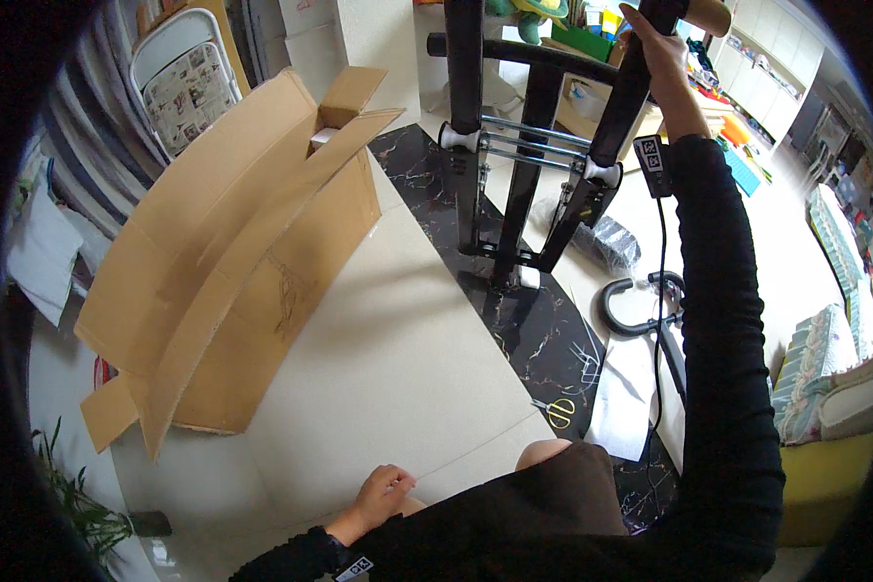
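Black frame [553, 145] in right hand [660, 58]

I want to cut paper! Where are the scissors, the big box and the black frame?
scissors [560, 412]: head view, on the yellow handles.
cardboard box [252, 252]: head view, on its long open flap.
black metal frame [516, 209]: head view, on the middle upright bar.

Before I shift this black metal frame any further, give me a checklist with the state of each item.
1. Right hand gripping the black metal frame at its upper bar: ok.
2. Left hand on the frame: not ok, it rests by the knee.
3. Frame foot on the black marble-patterned floor strip: ok.
4. Yellow-handled scissors away from the frame: ok, but close to the knee.
5. Open brown cardboard box clear of the frame: ok.
6. Bolts tight: cannot tell.
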### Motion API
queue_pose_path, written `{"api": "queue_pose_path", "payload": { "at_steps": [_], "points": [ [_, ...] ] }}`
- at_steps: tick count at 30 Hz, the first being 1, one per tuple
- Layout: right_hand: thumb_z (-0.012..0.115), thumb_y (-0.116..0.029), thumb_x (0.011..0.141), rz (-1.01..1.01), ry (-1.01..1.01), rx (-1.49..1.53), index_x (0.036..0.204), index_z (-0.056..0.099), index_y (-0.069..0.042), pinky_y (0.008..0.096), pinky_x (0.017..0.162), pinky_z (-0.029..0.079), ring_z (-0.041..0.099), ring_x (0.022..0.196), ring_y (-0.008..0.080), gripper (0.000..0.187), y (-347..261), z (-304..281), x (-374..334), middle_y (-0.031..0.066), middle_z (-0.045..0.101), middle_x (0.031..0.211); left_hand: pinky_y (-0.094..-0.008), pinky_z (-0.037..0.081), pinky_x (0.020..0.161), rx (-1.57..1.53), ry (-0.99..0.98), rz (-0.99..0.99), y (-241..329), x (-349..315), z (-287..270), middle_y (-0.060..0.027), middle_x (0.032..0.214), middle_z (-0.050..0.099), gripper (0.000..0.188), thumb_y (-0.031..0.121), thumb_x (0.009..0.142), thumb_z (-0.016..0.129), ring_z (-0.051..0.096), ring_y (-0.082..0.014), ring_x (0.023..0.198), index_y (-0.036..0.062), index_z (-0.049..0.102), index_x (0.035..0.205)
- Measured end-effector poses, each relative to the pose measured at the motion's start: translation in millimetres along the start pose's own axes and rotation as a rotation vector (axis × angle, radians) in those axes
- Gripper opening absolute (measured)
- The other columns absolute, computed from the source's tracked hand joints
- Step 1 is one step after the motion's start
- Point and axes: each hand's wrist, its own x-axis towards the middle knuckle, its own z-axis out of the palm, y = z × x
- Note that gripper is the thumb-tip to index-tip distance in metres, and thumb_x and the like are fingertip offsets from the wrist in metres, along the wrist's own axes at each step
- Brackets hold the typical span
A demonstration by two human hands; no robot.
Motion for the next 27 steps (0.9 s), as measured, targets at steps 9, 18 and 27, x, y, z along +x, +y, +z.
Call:
{"api": "queue_pose_path", "payload": {
  "at_steps": [9, 18, 27],
  "points": [
    [0.079, -0.053, 0.08, 0.039, -0.001, 0.031, 0.068, 0.059, -0.013, 0.0313, 0.049, 0.037, 0.044, 0.05, 0.0135, 0.046, -7.0, -0.9, 0.4, -0.0016, 0.047, 0.061, -0.0324, 0.046, 0.087, 0.025, 0.006, 0.034, 3.9, 2.3, 0.7, -0.0065, 0.098, 0.068, 0.024, 0.025, 0.099, 0.056, 0.06, -0.0185, 0.096, 0.0048, 0.068, 0.097],
    [0.079, -0.057, 0.077, -0.138, 0.006, -0.017, 0.083, 0.066, -0.006, 0.0338, 0.055, 0.043, 0.053, 0.058, 0.0156, 0.053, -1.4, 2.0, 3.1, 0.0022, 0.057, 0.069, -0.0347, 0.05, 0.081, -0.025, 0.028, 0.03, -5.7, 5.5, 4.9, -0.0063, 0.095, 0.068, 0.024, 0.029, 0.097, 0.059, 0.059, -0.022, 0.092, 0.0075, 0.069, 0.095],
    [0.081, -0.059, 0.073, -0.104, 0.005, -0.042, 0.084, 0.066, -0.007, 0.0339, 0.058, 0.044, 0.052, 0.062, 0.0168, 0.055, 10.3, -2.7, 24.2, 0.0026, 0.056, 0.071, -0.035, 0.049, 0.082, -0.001, 0.02, 0.008, -8.3, 5.6, 3.5, -0.0062, 0.097, 0.067, 0.024, 0.029, 0.098, 0.058, 0.059, -0.0219, 0.094, 0.0078, 0.069, 0.096]
  ]
}}
